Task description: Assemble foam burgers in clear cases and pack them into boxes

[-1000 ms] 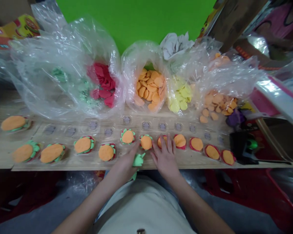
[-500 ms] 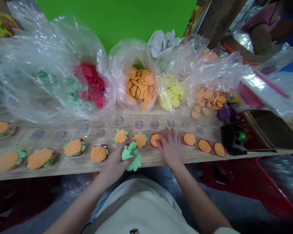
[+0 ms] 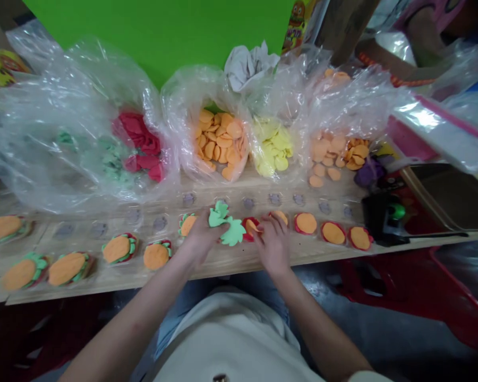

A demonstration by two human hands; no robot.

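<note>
My left hand (image 3: pixel 203 237) is closed on a small bunch of green leaf-shaped foam pieces (image 3: pixel 233 232), over the row of toy burgers. Close by on the right, my right hand (image 3: pixel 274 245) pinches an orange foam disc (image 3: pixel 252 226) and tips it up from the red frilled piece (image 3: pixel 247 235) under it. Another orange-topped toy burger (image 3: pixel 279 216) lies partly beneath my right fingers. To the left of my left hand, a toy burger with green edges (image 3: pixel 188 225) shows partly. An orange-and-red one (image 3: pixel 305 223) sits right of my right hand.
Along the back stand clear bags of red pieces (image 3: pixel 137 130), orange discs (image 3: pixel 222 139) and yellow pieces (image 3: pixel 274 148). Several clear plastic trays (image 3: pixel 159 223) line the wooden table (image 3: pixel 115 284). A black device with a green light (image 3: pixel 386 217) and a brown tray (image 3: pixel 448 193) are at right.
My left hand has moved up and right with the green pieces, which now spread beside the red piece. My right hand has shifted slightly left and lifted the orange disc's edge.
</note>
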